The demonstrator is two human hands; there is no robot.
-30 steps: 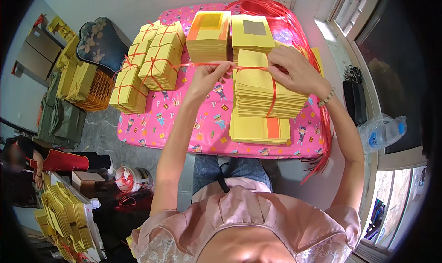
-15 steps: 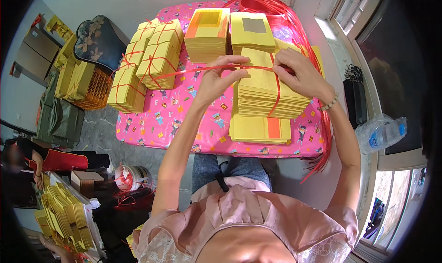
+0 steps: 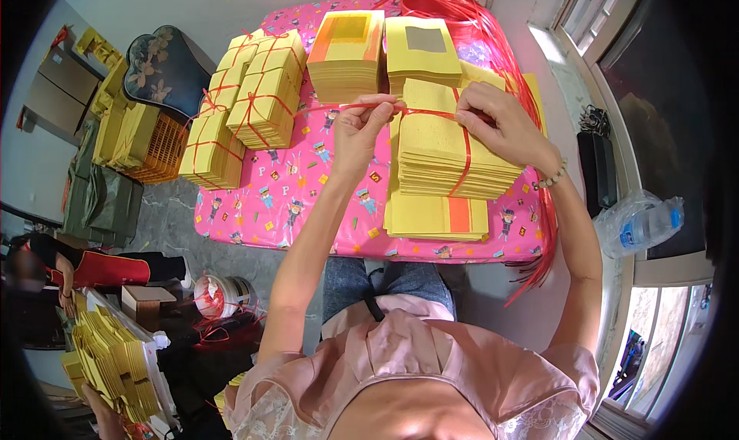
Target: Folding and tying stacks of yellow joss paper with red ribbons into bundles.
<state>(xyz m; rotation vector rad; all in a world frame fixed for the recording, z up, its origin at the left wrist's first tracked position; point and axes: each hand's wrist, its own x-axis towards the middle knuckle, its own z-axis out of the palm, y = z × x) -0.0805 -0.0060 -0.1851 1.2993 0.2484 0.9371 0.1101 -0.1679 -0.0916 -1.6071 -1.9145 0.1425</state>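
Note:
A thick bundle of yellow paper (image 3: 431,147) lies on another yellow paper stack (image 3: 419,215) at the table's right side. A red ribbon (image 3: 466,163) runs lengthwise and crosswise over the bundle. At its left edge, my left hand (image 3: 362,128) pinches the ribbon between thumb and fingers, and a loose length trails off to the left. My right hand (image 3: 496,120) rests on the bundle's top right with fingers curled down at the ribbon; the fingertips are partly hidden, so whether they grip it I cannot make out.
Tied yellow bundles (image 3: 265,93) stand at the table's left. Two loose paper stacks (image 3: 346,63) are at the back, beside a heap of red ribbons (image 3: 462,16) hanging over the right edge. A plastic bottle (image 3: 650,226) lies at right. Another person's hand (image 3: 68,297) is at lower left.
My left hand has drawn in, its fingers closing on the ribbon beside the bundle's left edge. My right hand stays on top of the bundle.

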